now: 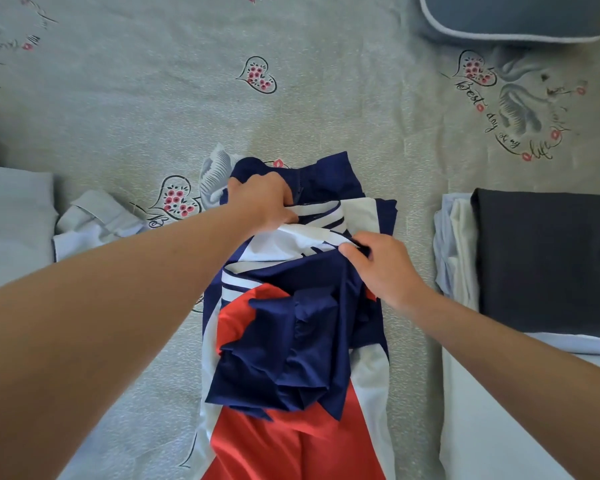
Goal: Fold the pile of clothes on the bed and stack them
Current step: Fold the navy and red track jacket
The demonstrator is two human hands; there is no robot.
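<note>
Nearest the camera, spread flat down the middle of the grey printed bedsheet (136, 116): a navy, white and red sports jacket (281, 358), red panel closest, a rumpled navy fold lying over its centre, white stripes and a white panel further up. On the jacket's right half, just above the navy fold: right hand (385, 268), fingers curled, thumb and fingertips pinching a navy edge where it meets the white panel. Further up, at the jacket's far left corner: left hand (262, 199), fingers curled down round the bunched white and navy cloth near the collar, gripping it. Beyond that hand, the jacket's navy top end, lying on a heart print of the sheet. To the jacket's right, close but apart from it: a stack of folded clothes (541, 258), a dark charcoal piece on top, pale blue and white layers showing at the side facing the jacket, with a pale sheet-like cloth (492, 410) under and nearer than it. To the jacket's left, well apart: a loose pale grey garment (97, 216) with a cuff or collar turned up, and a flat pale grey fabric (11, 216) at the frame edge beside it. Far beyond the jacket, up and to the right: a blue-grey pillow (513, 15) with white piping.
</note>
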